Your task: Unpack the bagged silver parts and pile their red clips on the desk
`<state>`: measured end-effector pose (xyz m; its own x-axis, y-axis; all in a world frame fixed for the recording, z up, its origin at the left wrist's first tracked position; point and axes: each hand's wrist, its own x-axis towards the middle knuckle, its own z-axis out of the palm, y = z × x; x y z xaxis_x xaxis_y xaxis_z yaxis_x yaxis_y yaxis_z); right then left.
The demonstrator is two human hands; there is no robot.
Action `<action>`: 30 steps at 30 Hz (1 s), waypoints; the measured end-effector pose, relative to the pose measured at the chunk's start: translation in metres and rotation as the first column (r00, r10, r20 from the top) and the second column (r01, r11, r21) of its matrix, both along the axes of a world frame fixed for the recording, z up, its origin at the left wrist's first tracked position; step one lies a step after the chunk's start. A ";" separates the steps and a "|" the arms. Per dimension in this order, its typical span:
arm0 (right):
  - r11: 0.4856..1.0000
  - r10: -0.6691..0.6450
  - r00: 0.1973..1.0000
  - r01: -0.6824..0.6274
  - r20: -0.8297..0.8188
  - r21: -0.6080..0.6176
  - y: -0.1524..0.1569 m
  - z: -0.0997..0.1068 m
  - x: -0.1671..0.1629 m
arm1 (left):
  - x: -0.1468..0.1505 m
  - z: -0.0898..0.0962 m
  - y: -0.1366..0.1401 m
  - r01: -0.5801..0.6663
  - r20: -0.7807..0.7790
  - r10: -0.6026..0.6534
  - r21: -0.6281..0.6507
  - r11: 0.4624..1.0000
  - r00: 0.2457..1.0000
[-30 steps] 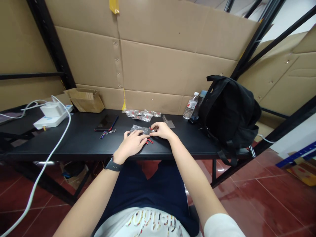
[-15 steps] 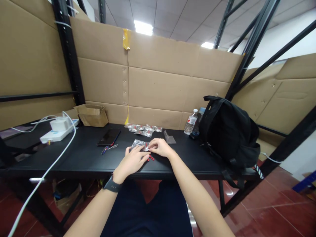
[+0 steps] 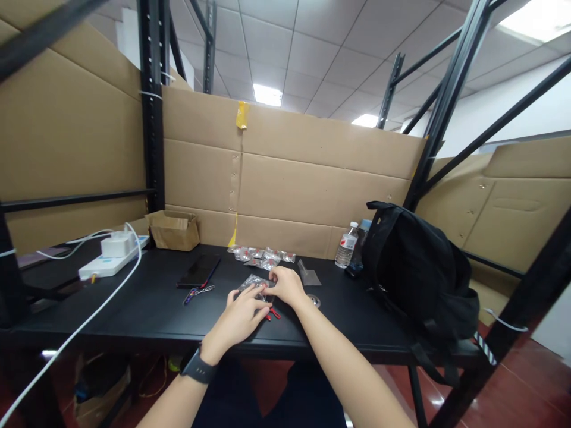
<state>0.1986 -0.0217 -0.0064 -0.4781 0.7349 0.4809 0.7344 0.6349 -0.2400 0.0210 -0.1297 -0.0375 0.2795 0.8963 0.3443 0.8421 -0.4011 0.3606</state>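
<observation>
A small crinkled clear plastic bag [image 3: 252, 280] lies on the black table in front of me, partly hidden under my fingers. My left hand [image 3: 243, 314] rests over its near side, fingers stretched out and thumb apart. My right hand [image 3: 286, 286] bends its fingers together at the bag's right edge, pinching it; what exactly is between the fingertips is hidden. A red cord loop [image 3: 275, 313] lies just below the hands, close to my left thumb. Right of my right wrist is a small round shiny thing [image 3: 314, 301], partly covered by the wrist.
Several small clear packets with red bits [image 3: 267, 255] lie farther back. A clear plastic sleeve [image 3: 309, 275] is to their right. Leftward are a dark phone [image 3: 199, 272], a keychain [image 3: 196, 293], a cardboard box [image 3: 173, 232] and a power strip [image 3: 107, 266]. A bottle [image 3: 347, 246] and black backpack [image 3: 419, 285] stand right.
The view has tilted up, so the table sits lower in it. My right hand has shifted slightly at the bag, and the round shiny thing by my right wrist now shows more.
</observation>
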 end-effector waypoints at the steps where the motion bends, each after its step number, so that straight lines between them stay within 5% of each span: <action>1: 1.000 -0.016 1.000 0.016 0.018 0.006 0.001 0.001 -0.002 | 0.000 0.000 0.000 -0.014 0.008 0.014 0.002 1.000 1.000; 5: 0.998 -0.056 0.998 0.056 0.021 0.005 0.004 0.000 -0.003 | 0.001 0.001 0.000 -0.063 0.040 0.062 0.012 0.998 0.997; 9: 0.989 0.067 0.997 -0.070 -0.031 -0.127 0.002 -0.002 -0.001 | 0.002 0.000 0.002 -0.141 0.075 0.139 0.020 0.990 0.987; 14: 1.000 0.006 0.994 -0.009 -0.107 -0.026 0.000 -0.003 0.000 | 0.002 0.002 0.003 -0.146 0.075 0.146 0.000 0.989 0.987; 20: 0.887 0.263 0.891 -0.374 -0.371 -0.271 0.005 -0.006 0.024 | 0.000 0.006 0.000 -0.282 0.083 0.278 0.032 0.959 0.957; 25: 0.931 0.279 0.922 -0.328 -0.267 -0.161 0.003 -0.008 0.026 | -0.004 0.003 0.004 -0.337 0.070 0.332 0.075 0.938 0.941; 30: 0.920 0.314 0.902 -0.366 -0.295 -0.138 -0.003 -0.005 0.017 | -0.004 0.009 0.006 -0.318 0.086 0.312 0.073 0.945 0.946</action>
